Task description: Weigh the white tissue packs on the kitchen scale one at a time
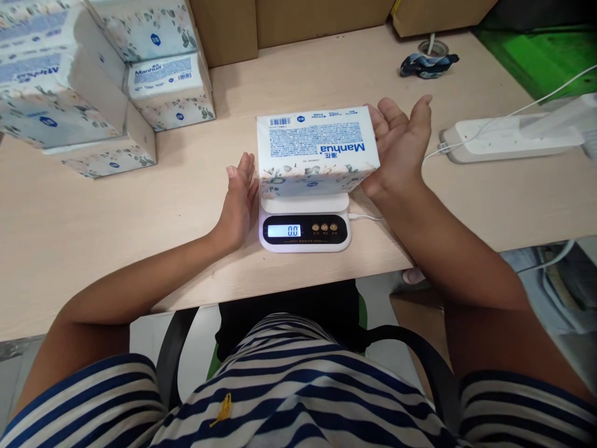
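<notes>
A white tissue pack (316, 148) printed "Manhua" sits above a small white kitchen scale (304, 229) on the wooden table (140, 211). The scale's lit display reads 0.0. My left hand (239, 198) stands open beside the pack's left end, palm toward it, a small gap between them. My right hand (400, 144) is open with fingers stretched, its palm against the pack's right end. Neither hand wraps around the pack.
Several stacked tissue packs (84, 81) fill the table's far left. Cardboard boxes (280, 18) line the back edge. A tape dispenser (426, 62) lies at the back right, a white power strip (508, 140) with cables at the right. A chair is under me.
</notes>
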`<action>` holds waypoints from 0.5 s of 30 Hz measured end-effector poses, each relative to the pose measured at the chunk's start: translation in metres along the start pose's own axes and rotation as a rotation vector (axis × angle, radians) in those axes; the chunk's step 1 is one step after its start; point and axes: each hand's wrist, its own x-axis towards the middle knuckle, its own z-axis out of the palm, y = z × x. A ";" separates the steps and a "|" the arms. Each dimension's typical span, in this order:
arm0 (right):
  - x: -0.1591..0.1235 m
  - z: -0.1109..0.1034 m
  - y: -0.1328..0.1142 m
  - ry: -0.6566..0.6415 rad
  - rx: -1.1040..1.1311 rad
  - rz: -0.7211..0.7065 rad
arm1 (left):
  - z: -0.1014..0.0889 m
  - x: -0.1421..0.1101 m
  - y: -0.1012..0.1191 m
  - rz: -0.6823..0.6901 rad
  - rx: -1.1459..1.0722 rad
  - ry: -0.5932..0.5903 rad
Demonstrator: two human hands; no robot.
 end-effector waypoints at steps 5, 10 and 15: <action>-0.008 0.019 -0.007 0.127 0.164 0.049 | 0.001 0.000 0.002 -0.033 0.005 -0.033; -0.007 0.022 -0.007 0.182 0.230 0.093 | 0.001 0.000 0.002 -0.034 0.003 -0.027; 0.007 -0.001 0.016 0.069 0.113 0.045 | -0.002 0.002 -0.004 0.002 0.020 -0.039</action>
